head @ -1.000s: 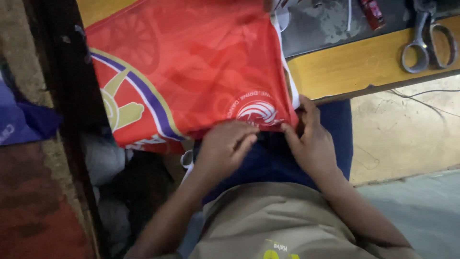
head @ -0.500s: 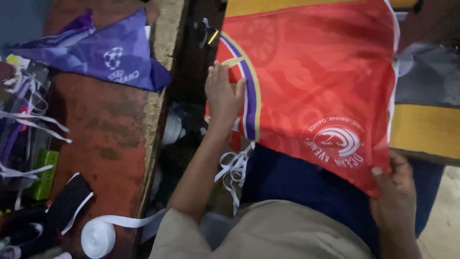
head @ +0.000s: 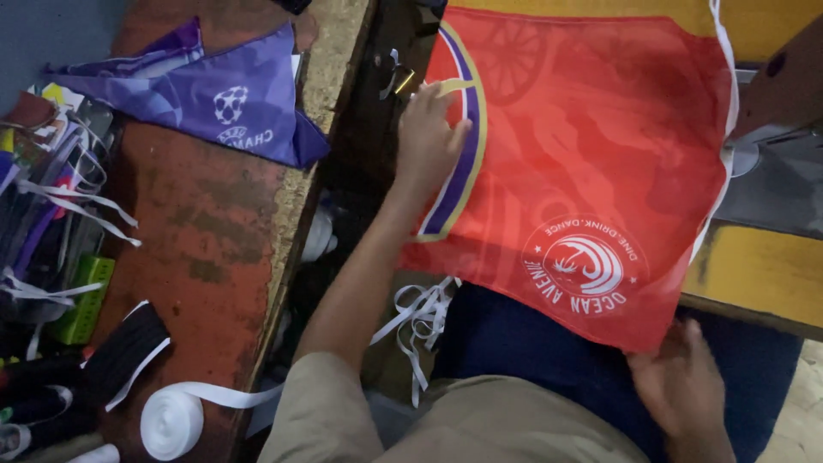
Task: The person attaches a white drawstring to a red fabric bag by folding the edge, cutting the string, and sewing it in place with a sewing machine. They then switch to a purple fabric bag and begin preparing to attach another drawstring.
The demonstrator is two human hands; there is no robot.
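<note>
Head view: left hand [head: 426,137] fingers spread flat on red flag [head: 591,163]; right hand [head: 681,386] fingers pinching flag's lower corner.

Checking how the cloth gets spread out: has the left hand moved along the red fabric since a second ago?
Yes. The left hand went from the red fabric's near edge, beside the right hand, out to its far striped edge.

View: single head-worn camera, no second view to overlap. Position: above the person's lap, close to the work. Facing: steeply downward and slightly forward. Coverage: both hands, left hand [head: 429,137] upper centre, right hand [head: 681,386] at the lower right edge; between them the red printed fabric pennant [head: 600,154]; left of the left hand, the rust-red worn bench [head: 214,240].
</note>
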